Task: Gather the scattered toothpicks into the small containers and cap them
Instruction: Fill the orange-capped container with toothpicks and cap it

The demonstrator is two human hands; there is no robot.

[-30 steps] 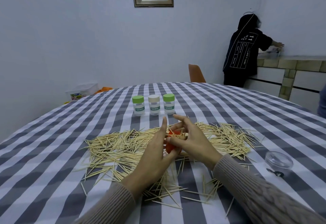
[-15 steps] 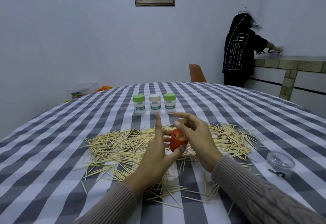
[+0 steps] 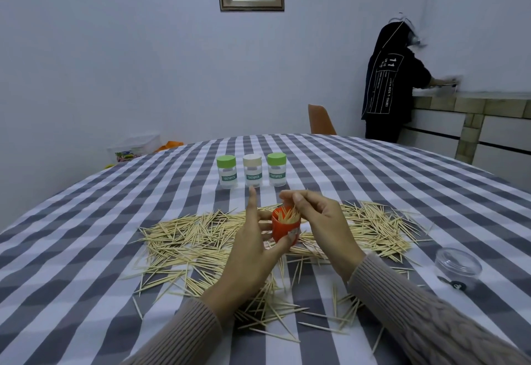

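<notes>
Holding an orange container (image 3: 286, 228) above the table, the left hand (image 3: 253, 252) gripped it between the thumb and the curled fingers, while the index finger pointed straight up. The container stood upright with its mouth open, and several toothpicks stuck out of it. The right hand (image 3: 324, 224) was just beside it, its thumb and fingers pinching the tops of toothpicks over the container mouth. The scattered toothpicks (image 3: 201, 238) lay in a wide heap on the checked tablecloth (image 3: 86, 249), under and around both hands. Behind the heap three capped jars stood in a row: a green-capped jar (image 3: 227, 171), a beige-capped jar (image 3: 253, 170) and a second green-capped jar (image 3: 277, 169). A clear lid (image 3: 458, 264) lay near the right edge, well apart from the heap. At the back wall a person in a black hoodie (image 3: 388, 83) stood at a counter.
</notes>
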